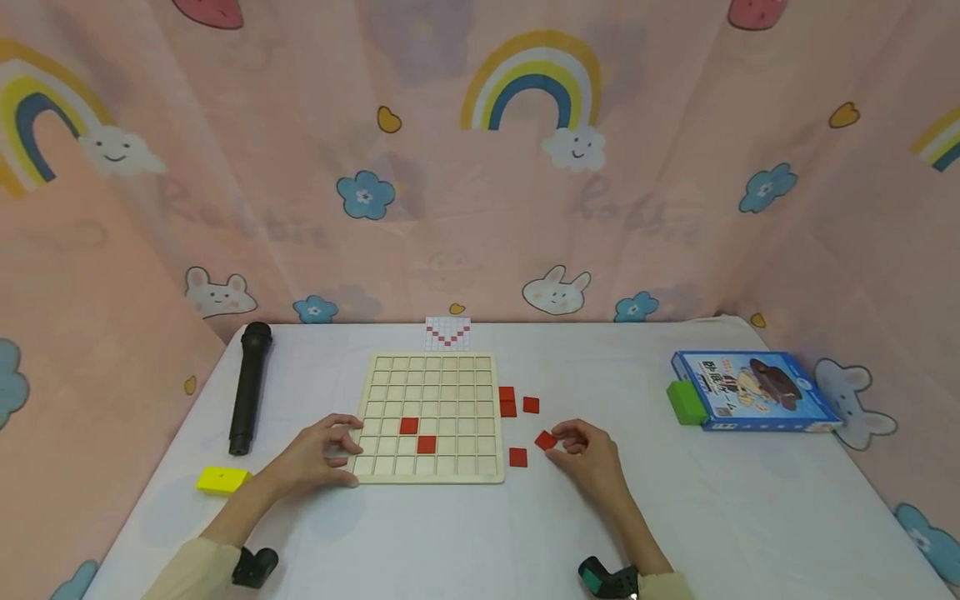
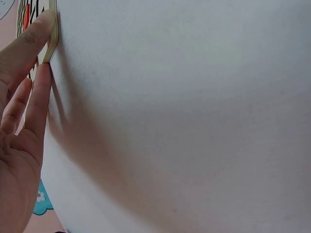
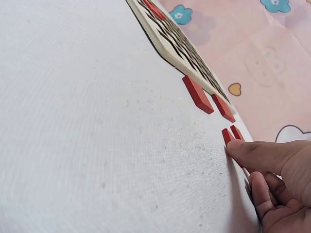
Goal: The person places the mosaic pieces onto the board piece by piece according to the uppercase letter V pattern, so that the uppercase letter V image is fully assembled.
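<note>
A pale square grid board (image 1: 426,478) lies on the table with two red square tiles in its cells, an upper-left tile (image 1: 408,426) and a lower-right tile (image 1: 426,444). My left hand (image 1: 318,457) rests its fingertips and thumb against the board's left edge; in the left wrist view the fingers look fairly straight. Right of the board, my right hand (image 1: 592,462) pinches a turned red tile (image 1: 546,440) between thumb and fingers, low over the table. Close by lies a loose red tile (image 1: 518,457). Further back are several more, including a single tile (image 1: 531,405) and a touching pair (image 1: 507,402).
Behind the board stands a small card (image 1: 447,333) with a red V pattern on a grid. A black microphone (image 1: 250,387) and a yellow block (image 1: 222,480) lie at left. On the right are a blue box (image 1: 761,392) and a green block (image 1: 686,402).
</note>
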